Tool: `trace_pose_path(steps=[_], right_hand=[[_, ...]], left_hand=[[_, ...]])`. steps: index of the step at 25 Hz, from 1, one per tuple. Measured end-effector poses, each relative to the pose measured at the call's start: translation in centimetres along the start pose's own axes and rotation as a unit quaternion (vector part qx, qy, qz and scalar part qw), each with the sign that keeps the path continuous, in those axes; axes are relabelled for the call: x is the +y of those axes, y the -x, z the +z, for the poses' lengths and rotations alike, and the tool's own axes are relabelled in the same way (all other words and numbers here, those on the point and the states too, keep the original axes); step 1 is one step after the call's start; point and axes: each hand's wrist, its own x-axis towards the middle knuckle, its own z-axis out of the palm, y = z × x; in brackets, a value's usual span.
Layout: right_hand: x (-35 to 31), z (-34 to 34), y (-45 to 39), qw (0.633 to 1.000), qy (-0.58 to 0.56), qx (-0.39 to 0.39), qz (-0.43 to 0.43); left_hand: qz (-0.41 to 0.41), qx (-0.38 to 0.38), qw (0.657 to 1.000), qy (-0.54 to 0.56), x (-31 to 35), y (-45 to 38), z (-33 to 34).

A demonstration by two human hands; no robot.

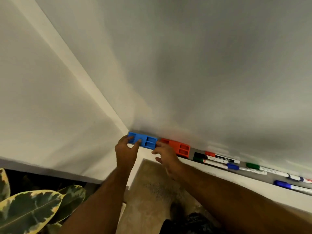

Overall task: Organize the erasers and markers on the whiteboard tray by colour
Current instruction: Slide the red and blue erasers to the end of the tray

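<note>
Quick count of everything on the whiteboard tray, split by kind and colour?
Blue eraser: 1
Orange eraser: 1
Blue-capped markers: 3
Green-capped markers: 2
Red-capped marker: 1
Black-capped marker: 1
Total: 9 in view; the tray runs out of frame at right.

Two erasers [142,140] sit on the tray's [263,180] left end (markers [217,159] rightward).

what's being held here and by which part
The left hand grips the blue eraser at its left end. The right hand touches its right end.
</note>
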Motion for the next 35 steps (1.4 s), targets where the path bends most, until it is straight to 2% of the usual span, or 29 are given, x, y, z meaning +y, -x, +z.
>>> trace_pose_path(steps=[3,13,17,20,22,24,30,35], right_hand=[[-0.3,1.0,-1.1,1.0,0.008,0.003,0.018],[-0.4,1.4,-4.5,0.998,0.05,0.004,0.023],[0.3,1.3,-3.8,0.993,0.118,-0.017,-0.015],[2.2,-1.7,-1.9,0.983,0.165,-0.025,-0.077],[4.0,-5.2,-0.5,0.97,0.215,-0.004,-0.11],[5.8,-8.9,1.0,0.957,0.258,0.046,-0.126],[8.7,-17.7,4.6,0.932,0.274,0.197,-0.129],[10.1,-22.6,5.9,0.907,0.274,0.294,-0.124]], left_hand=[[0.002,-0.042,0.998,-0.046,-1.2,-1.5,-0.1],[0.0,-0.088,0.992,-0.095,-1.7,-4.0,2.1],[0.016,-0.042,0.989,-0.143,-0.9,-3.0,2.2],[0.052,-0.008,0.992,-0.115,0.2,-0.3,3.7],[0.113,-0.043,0.99,-0.075,0.9,2.3,5.6],[0.154,-0.112,0.981,-0.032,1.8,5.2,7.9],[0.179,-0.323,0.929,0.011,5.4,11.1,14.1],[0.181,-0.376,0.908,-0.044,8.5,12.9,17.8]])
